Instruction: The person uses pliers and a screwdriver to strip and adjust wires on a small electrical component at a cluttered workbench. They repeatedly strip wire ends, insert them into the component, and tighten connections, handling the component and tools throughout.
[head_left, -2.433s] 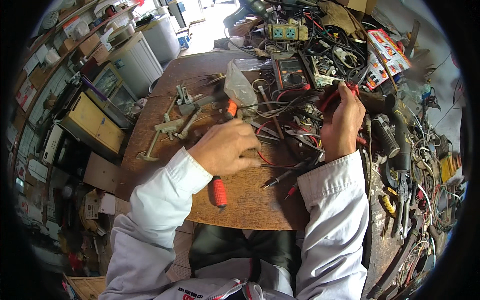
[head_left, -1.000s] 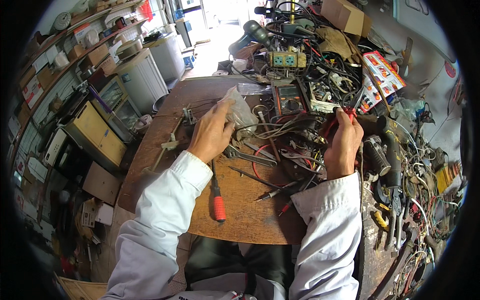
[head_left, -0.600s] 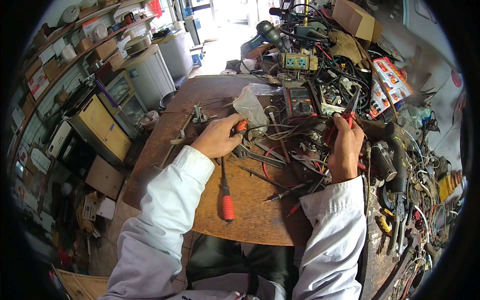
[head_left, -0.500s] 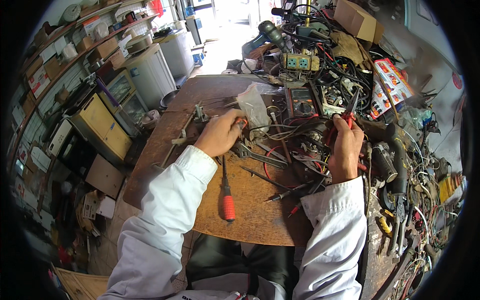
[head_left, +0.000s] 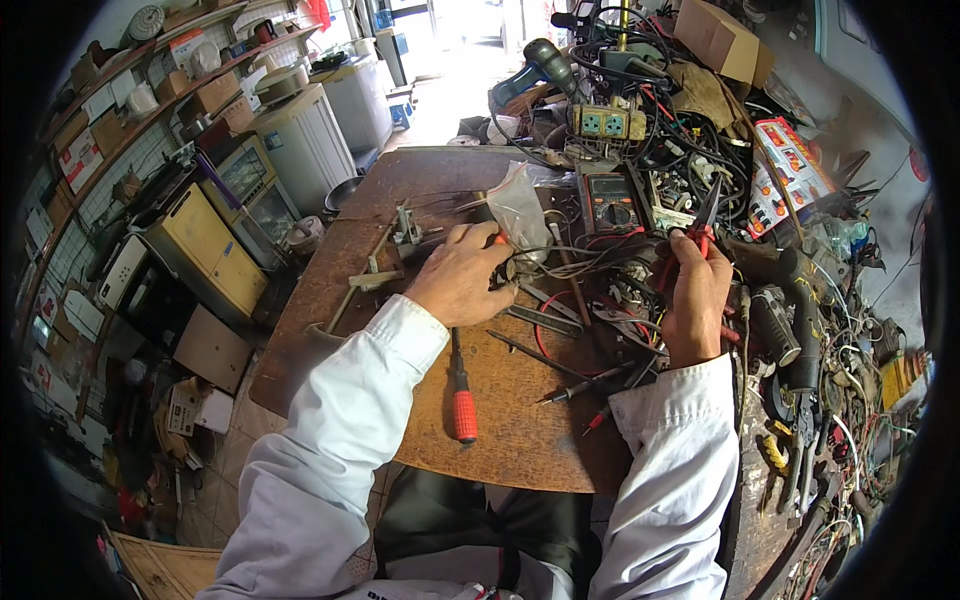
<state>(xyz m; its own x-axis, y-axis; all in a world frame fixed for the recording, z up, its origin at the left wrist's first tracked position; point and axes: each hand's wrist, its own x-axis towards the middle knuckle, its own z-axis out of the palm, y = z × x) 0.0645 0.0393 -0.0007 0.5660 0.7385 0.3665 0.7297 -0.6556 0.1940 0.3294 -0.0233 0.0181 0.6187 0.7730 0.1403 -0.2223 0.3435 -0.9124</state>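
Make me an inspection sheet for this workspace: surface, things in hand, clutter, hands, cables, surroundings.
Surface: wooden table, worn and stained.
Job's things: red-handled pointed tool, tip up; clear plastic bag and orange-handled item by the left fingers; red-handled screwdriver lying nearer the person.
Clutter: multimeter at the back; mixed tools and wires heaped right.
Hands: right hand grips the pointed tool; left hand has fingers curled, grip unclear.
Cables: grey cables tangled mid-table; dark probe and red probe near the front.
Surroundings: loaded shelves and a yellow cabinet left.
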